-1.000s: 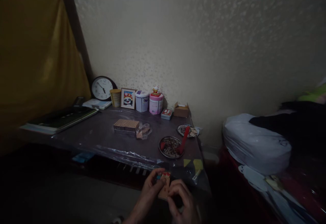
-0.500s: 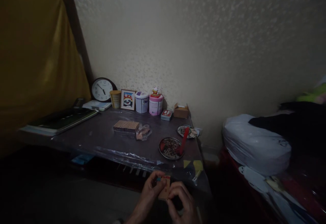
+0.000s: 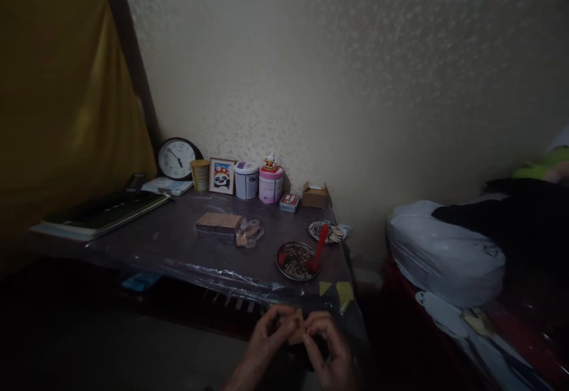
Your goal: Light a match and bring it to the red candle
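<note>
Plastic sheeting covers one dark surface [image 3: 178, 240]. Left to right along the wall stand one stack of books [image 3: 100, 216], one round clock [image 3: 176, 158], one yellow cup [image 3: 200, 175], one framed panda picture [image 3: 221, 176], two tins [image 3: 246, 180], the pink one topped by a small figurine [image 3: 269, 160], one red-and-white matchbox [image 3: 289, 202] and one cardboard box [image 3: 315, 195]. Nearer the front lie one block of bundled boxes [image 3: 219, 223], one clear wrapper [image 3: 249, 231] and two round dishes [image 3: 295, 259], with a red tool [image 3: 319, 247] laid between them.

Below the surface's front edge, the left hand [image 3: 267, 337] and the right hand [image 3: 326, 343] pinch one small box [image 3: 296, 329] between their fingertips. One white bag [image 3: 444, 252] lies on the bed at right.

Compared with one second before, the match heads no longer show, and both hands sit closer together.
</note>
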Available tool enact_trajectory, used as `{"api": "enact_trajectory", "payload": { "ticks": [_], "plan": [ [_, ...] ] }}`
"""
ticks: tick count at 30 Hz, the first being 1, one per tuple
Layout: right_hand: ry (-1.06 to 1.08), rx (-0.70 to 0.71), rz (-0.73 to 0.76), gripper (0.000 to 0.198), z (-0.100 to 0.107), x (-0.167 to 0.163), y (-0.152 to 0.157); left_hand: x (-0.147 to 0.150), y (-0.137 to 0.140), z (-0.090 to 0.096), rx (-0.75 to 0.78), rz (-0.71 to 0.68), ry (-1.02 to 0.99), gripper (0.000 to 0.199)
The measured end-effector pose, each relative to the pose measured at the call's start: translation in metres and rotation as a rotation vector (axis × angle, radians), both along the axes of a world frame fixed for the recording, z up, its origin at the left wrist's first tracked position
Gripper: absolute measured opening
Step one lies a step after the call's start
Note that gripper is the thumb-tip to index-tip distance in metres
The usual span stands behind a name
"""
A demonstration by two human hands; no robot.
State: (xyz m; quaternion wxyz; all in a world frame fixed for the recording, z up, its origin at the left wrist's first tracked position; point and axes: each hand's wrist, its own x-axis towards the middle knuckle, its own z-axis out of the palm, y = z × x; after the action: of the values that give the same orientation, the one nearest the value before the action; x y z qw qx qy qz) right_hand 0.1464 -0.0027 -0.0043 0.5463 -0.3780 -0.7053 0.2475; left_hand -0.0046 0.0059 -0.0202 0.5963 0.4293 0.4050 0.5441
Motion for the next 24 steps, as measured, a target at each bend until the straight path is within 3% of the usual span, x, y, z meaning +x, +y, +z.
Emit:
{"api": "enact_trajectory", "payload": {
  "ticks": [8,13,20,24],
  "plan": [
    [0.084,-0.107,0.021,0.009,0.001,0.003,0.000,-0.001,-0.005,0.003,0.112,-0.117,-0.019,0.043],
    [0.182,-0.229,0.060,0.011,0.007,0.006,-0.002,0.001,-0.003,-0.003,0.072,-0.122,-0.029,0.044],
    [0.411,-0.382,-0.058,0.017,0.007,0.010,0.008,0.000,0.001,-0.019,0.028,-0.110,-0.129,0.043],
    [0.450,-0.423,-0.053,0.038,0.001,0.009,0.010,-0.001,0.003,-0.018,0.013,-0.112,-0.155,0.044]
  ]
}}
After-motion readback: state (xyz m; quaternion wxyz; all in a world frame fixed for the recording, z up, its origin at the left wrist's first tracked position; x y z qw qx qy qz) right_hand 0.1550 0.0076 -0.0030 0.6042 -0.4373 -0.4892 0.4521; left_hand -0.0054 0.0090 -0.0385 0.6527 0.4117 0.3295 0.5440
